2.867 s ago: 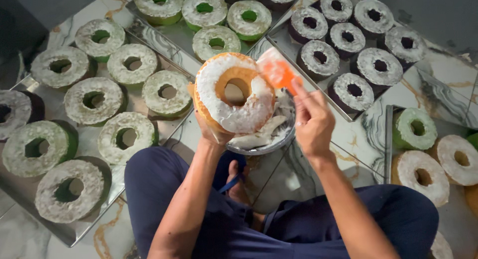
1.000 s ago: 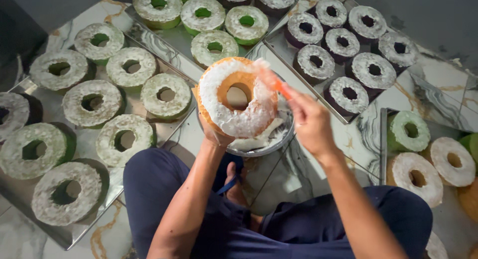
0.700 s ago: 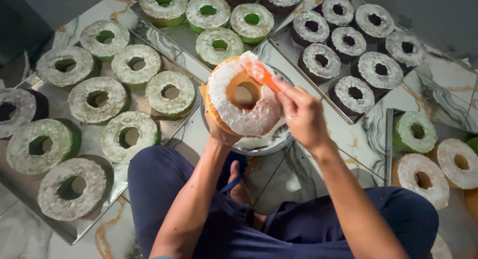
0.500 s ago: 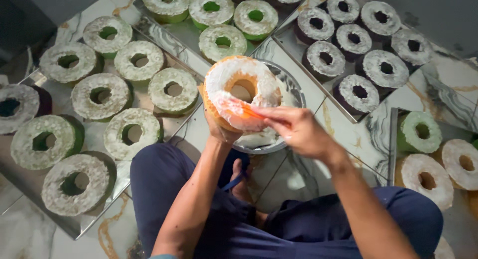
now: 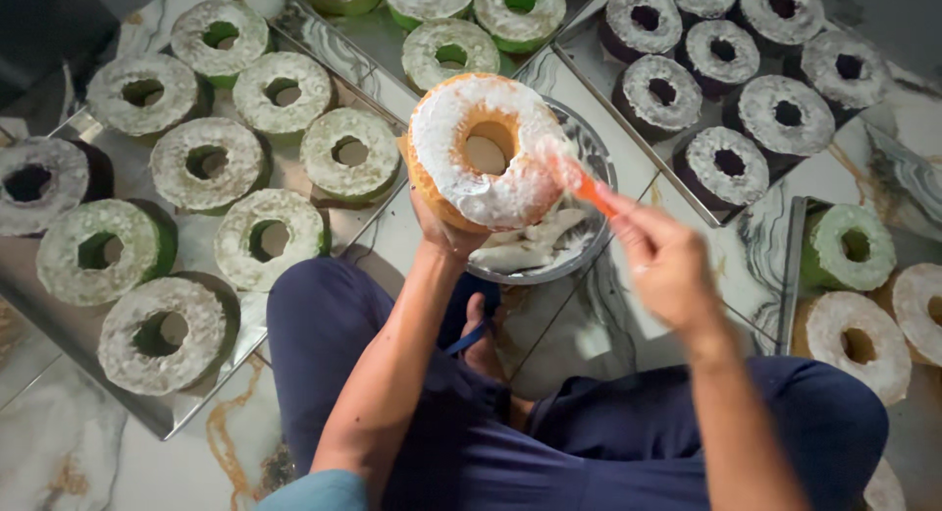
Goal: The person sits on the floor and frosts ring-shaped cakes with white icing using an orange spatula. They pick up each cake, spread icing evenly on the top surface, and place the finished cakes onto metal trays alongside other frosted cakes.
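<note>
Left hand (image 5: pixel 446 231) cradles an orange ring cake (image 5: pixel 486 150) from beneath, fingers cupped; right hand (image 5: pixel 662 261) pinches an orange spatula (image 5: pixel 579 180) against its white icing, above a metal bowl (image 5: pixel 579 251).

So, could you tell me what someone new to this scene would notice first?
The eye goes first to the orange ring cake at the centre, white-coated on top and held up by the left hand over a metal bowl. Beside it the right hand works an orange spatula against the cake's edge. All around lie metal trays of ring cakes: green ones on the left, dark ones at upper right.
</note>
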